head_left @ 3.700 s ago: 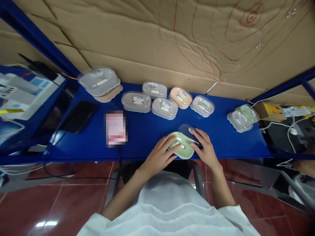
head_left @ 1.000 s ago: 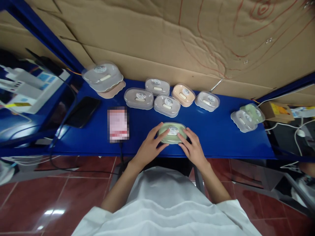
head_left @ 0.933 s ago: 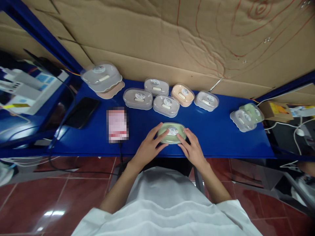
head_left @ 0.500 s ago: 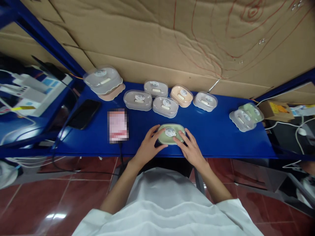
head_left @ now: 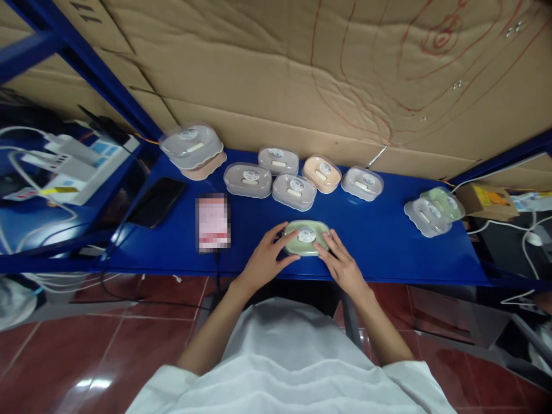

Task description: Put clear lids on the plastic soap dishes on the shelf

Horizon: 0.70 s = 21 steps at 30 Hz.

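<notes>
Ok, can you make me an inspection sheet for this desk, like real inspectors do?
Surface: blue desk, shiny.
Main things: green box under a clear lid, sticker up; five lidded boxes behind.
Clutter: black phone-like slab; pink item, blurred out.
Hands: left hand spread around the green box's left end; right hand with fingers on its lid.
Cables: black cable near the pink item; white cables below desk, left.
Surroundings: cardboard wall, red tiled floor.

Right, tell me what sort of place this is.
Likely an indoor workstation: a blue table backed by cardboard, with several clear-lidded boxes on it and red floor tiles below.
</notes>
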Motion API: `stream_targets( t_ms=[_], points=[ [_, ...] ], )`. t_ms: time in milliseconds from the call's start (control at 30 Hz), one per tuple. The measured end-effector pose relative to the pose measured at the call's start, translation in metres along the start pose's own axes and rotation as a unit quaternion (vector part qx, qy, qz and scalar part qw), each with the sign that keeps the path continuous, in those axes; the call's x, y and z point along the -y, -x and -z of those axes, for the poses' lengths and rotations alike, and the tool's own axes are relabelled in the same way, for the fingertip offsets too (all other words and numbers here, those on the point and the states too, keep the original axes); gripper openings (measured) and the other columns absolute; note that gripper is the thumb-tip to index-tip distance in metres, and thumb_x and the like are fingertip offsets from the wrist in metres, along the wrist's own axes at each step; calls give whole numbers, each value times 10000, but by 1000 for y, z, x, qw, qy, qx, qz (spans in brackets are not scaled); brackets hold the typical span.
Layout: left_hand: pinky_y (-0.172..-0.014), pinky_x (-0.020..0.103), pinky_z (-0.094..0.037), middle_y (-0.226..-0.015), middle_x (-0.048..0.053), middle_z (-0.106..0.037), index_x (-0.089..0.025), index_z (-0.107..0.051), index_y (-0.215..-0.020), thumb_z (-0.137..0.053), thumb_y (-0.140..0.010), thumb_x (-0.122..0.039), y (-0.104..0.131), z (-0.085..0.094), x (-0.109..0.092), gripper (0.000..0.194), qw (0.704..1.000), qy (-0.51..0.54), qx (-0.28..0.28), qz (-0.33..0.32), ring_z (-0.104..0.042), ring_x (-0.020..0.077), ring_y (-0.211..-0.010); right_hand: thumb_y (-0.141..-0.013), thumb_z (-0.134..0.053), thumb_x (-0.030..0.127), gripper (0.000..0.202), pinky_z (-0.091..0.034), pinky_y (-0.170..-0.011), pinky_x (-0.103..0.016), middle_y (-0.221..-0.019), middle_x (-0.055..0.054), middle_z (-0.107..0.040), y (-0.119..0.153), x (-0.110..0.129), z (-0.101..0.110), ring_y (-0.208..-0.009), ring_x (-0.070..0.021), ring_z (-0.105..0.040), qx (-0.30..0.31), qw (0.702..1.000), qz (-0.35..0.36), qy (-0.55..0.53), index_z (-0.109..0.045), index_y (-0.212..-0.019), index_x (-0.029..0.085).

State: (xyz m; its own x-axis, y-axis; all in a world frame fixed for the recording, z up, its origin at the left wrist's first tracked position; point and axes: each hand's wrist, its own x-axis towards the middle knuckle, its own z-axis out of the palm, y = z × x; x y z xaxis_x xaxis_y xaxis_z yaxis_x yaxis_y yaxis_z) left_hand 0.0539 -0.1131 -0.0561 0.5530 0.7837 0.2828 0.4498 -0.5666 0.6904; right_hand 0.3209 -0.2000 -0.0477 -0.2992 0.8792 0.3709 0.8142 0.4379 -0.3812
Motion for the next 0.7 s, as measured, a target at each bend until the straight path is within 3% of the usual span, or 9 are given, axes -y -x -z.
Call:
stream_targets(
  t_ms=[167,467,700],
  points=[
    [-1162,509,-526,-1597,141,-499,-331,-542,-1557,-760,-968,-422,-5,-4,-2,635,1000,-20,-2,6,-542,321,-1449,-1058,-570,126,730,-446,-1274,-542,-1742,0,-356,-4,-8,2,-1620,-289,-309,-2,1000,4,-9,-325,-1675,430],
    [-1173,563,-501,-1636,160,-471,-314,-535,-1564,-709,-1002,-423,-5,-4,-6,598,998,-55,-3,-14,-526,345,-1467,-1065,-552,120,806,-464,-1275,-490,-1768,-2,-296,1,-6,2,-1609,-277,-345,1,999,-9,30,-194,-1707,450],
    [-1178,533,-504,-1623,142,-480,-330,-547,-1549,-730,-988,-424,-6,-7,-6,598,999,-32,5,5,-522,334,-1474,-1059,-593,195,753,-479,-1258,-541,-1753,-40,-344,-3,-8,0,-1609,-307,-367,11,999,8,40,-272,-1704,414]
  ],
)
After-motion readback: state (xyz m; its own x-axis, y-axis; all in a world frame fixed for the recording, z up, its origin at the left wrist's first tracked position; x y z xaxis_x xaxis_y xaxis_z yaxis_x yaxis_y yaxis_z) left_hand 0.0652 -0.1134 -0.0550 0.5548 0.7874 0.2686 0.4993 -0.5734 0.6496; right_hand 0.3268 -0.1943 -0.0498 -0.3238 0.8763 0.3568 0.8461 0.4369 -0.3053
